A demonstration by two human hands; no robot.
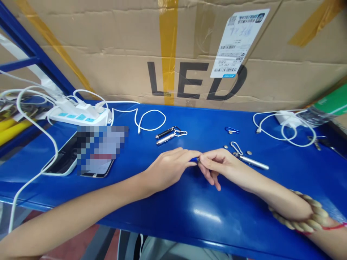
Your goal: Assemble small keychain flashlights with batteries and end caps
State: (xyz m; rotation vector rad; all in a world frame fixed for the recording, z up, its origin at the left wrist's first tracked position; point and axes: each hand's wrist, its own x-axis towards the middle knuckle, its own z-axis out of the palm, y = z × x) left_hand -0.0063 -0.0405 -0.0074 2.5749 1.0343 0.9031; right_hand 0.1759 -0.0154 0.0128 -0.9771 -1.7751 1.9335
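Note:
My left hand is closed around a small blue metal tube, like the body of a keychain flashlight; most of it is hidden in the fingers. At the tube's open-looking right end, thumb and forefinger of my right hand pinch together on something too small to name, its other fingers hanging loosely. To the right lies a silver keychain flashlight with a carabiner clip. Near it are small button cells and a blue carabiner clip. Beyond my left hand lie a black flashlight and another silver flashlight.
Two phones lie at the left of the blue table. Behind them sits a white power strip with trailing cables. A large cardboard box stands along the back. A charger cable is coiled at right.

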